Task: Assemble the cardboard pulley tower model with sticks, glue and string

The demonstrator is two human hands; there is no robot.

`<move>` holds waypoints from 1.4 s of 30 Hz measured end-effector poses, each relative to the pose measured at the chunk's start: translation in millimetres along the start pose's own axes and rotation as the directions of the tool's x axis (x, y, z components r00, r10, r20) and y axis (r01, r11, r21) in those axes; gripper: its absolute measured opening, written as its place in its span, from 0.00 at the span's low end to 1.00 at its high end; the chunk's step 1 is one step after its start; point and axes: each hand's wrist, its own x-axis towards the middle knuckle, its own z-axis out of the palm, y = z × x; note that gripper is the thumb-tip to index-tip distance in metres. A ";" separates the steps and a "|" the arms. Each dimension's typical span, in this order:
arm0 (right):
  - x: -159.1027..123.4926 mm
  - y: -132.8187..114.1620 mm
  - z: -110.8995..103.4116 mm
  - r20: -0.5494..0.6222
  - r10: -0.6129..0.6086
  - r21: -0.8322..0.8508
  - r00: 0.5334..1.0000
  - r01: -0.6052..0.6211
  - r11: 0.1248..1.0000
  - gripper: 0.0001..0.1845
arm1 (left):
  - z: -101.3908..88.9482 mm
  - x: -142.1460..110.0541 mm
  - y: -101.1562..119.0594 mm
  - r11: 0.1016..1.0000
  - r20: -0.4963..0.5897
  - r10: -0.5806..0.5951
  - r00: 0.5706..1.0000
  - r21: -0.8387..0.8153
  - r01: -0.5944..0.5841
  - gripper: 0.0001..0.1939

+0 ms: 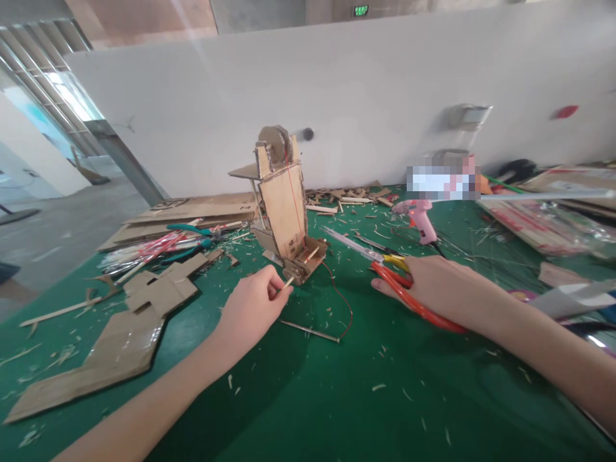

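Observation:
A cardboard model [283, 205] stands upright on the green table [337, 398], with a red string running down its front. My left hand [253, 308] is closed in a pinch on a thin wooden stick [290, 280] that pokes out of the model's base. My right hand [445, 285] is closed around the red and yellow handles of a pair of scissors [380, 260], whose blades are parted and point toward the model. A thin rod [310, 331] tied to the red string lies between my hands.
Flat cardboard pieces [120, 340] lie at the left, more sheets and teal pliers [192, 239] behind them. A pink glue gun [419, 218] stands behind the scissors. Cardboard scraps litter the table. Plastic-wrapped material [553, 218] fills the right. A white wall runs behind.

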 end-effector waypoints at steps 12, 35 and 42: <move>-5.0 2.1 5.2 -0.027 -0.023 -0.053 0.999 0.021 0.998 0.33 | 4.5 0.7 -1.1 0.999 0.067 -0.011 0.998 0.045 0.008 0.10; 1.1 -15.0 0.7 0.032 0.095 -0.042 0.995 -0.094 0.995 0.31 | 5.0 -0.1 -1.6 1.000 0.053 -0.007 0.999 0.022 0.006 0.11; 3.9 -13.8 3.0 0.027 0.094 -0.039 0.995 -0.093 0.995 0.31 | 3.7 -0.4 0.2 1.000 0.044 0.000 0.999 0.026 -0.001 0.11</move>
